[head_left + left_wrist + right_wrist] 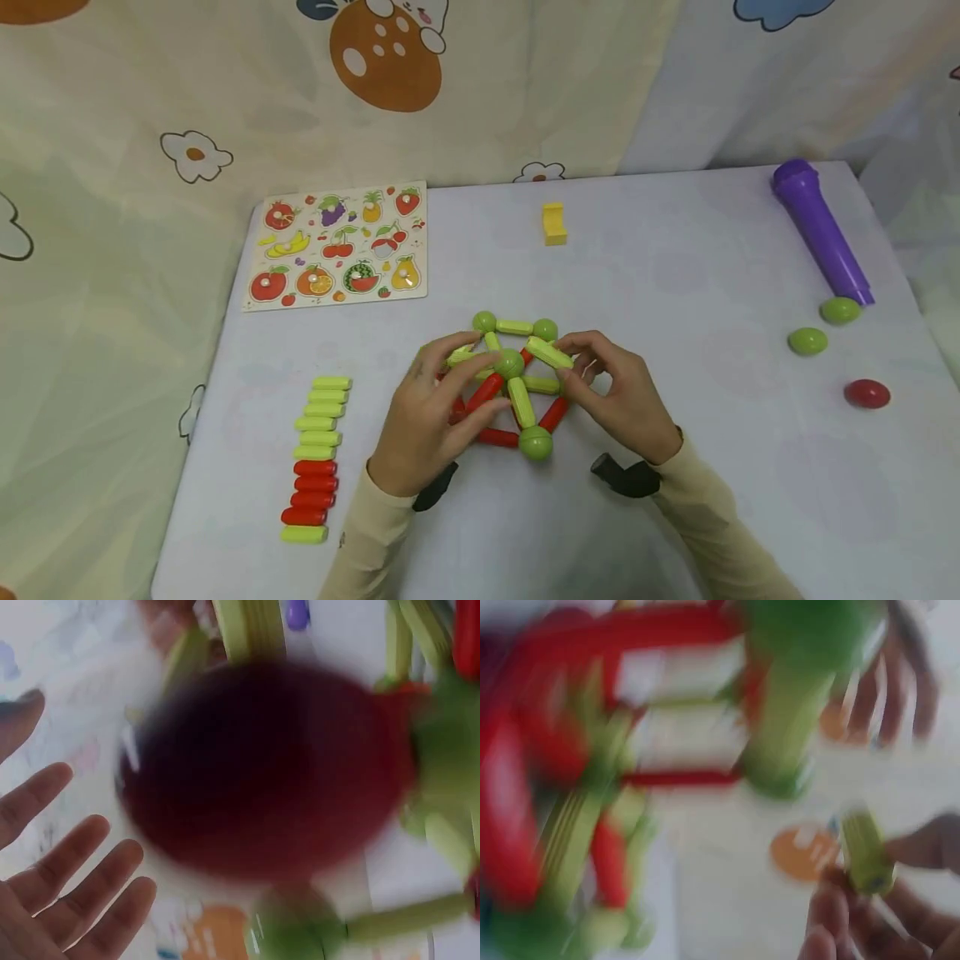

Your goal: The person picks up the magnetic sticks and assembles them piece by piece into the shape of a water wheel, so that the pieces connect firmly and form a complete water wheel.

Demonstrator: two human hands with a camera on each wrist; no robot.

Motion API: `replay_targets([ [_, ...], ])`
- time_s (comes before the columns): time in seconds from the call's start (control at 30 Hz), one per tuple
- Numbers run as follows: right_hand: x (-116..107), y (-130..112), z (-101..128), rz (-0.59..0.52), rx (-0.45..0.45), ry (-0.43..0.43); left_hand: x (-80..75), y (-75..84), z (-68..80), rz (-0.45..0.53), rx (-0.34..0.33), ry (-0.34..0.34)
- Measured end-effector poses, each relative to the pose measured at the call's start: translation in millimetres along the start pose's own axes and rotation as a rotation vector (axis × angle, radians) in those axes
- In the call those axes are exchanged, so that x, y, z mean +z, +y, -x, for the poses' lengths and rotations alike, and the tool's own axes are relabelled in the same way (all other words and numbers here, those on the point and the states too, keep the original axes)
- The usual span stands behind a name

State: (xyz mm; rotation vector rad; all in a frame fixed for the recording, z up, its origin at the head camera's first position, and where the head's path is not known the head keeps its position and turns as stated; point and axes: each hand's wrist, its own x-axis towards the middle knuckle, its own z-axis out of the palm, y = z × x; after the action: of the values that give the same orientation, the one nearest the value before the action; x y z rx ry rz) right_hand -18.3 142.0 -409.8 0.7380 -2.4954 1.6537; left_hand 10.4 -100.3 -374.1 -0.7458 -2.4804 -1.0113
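Note:
A frame of red rods point(497, 437) and yellow-green rods point(521, 402) joined by green balls point(536, 443) stands between both hands in the head view. My right hand point(626, 404) pinches a loose yellow-green rod point(550, 352) between thumb and fingers, right beside the upper green ball point(509, 363). The same rod point(866, 851) shows apart from the frame in the right wrist view. At the frame's left side, my left hand point(423, 421) has its fingers spread near that ball. In the left wrist view these fingers point(82, 877) are extended, and a blurred dark red part point(277, 772) hides much behind it.
Yellow-green rods point(318, 423) and red rods point(313, 483) lie in a column at left. Behind are a fruit puzzle board point(416, 250) and a small yellow piece point(554, 225). A purple microphone point(821, 225), green egg-shaped pieces point(807, 341) and a red one point(867, 393) lie at right.

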Motion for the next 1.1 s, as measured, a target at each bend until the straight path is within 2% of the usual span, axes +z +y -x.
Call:
replay_targets([
  [0.07, -5.7, 10.6, 1.6, 0.039, 0.036, -0.007, -8.4, -12.2, 5.0, -0.040, -0.070, 0.037],
  [0.17, -8.8, 20.6, 5.9, 0.026, 0.081, -0.043, -22.6, -38.6, 17.7, -0.137, -0.215, 0.100],
  [0.27, -7.6, 24.1, 7.9, -0.010, 0.104, -0.079, -35.6, -70.1, 35.0, -0.257, -0.419, 0.121],
  [0.3, -6.5, 25.0, 7.7, -0.022, 0.103, -0.090, -39.4, -80.6, 41.0, -0.299, -0.495, 0.108],
  [0.37, -4.4, 25.8, 6.3, -0.043, 0.104, -0.103, -45.6, -99.4, 52.3, -0.379, -0.637, 0.059],
  [0.47, -1.5, 26.9, 5.2, -0.063, 0.111, -0.104, -50.4, -119.6, 64.5, -0.460, -0.827, -0.057],
  [0.57, -0.5, 27.5, 5.4, -0.076, 0.131, -0.110, -50.8, -129.6, 70.6, -0.512, -0.977, -0.181],
  [0.63, -0.7, 27.7, 5.9, -0.081, 0.141, -0.117, -49.6, -132.1, 71.4, -0.523, -1.051, -0.237],
  [0.7, -1.4, 27.7, 6.5, -0.087, 0.146, -0.125, -48.3, -132.8, 70.5, -0.526, -1.085, -0.265],
  [0.77, -1.9, 28.0, 7.0, -0.092, 0.147, -0.130, -47.4, -132.4, 69.1, -0.519, -1.089, -0.278],
  [0.93, -2.8, 29.8, 7.5, -0.093, 0.149, -0.138, -45.6, -131.5, 65.6, -0.468, -1.029, -0.305],
  [1.0, -3.9, 30.9, 7.3, -0.073, 0.158, -0.123, -44.0, -131.3, 64.5, -0.448, -0.987, -0.278],
  [1.1, -8.0, 30.1, 7.6, -0.042, 0.159, -0.031, -42.9, -125.0, 60.5, -0.407, -0.895, -0.155],
])
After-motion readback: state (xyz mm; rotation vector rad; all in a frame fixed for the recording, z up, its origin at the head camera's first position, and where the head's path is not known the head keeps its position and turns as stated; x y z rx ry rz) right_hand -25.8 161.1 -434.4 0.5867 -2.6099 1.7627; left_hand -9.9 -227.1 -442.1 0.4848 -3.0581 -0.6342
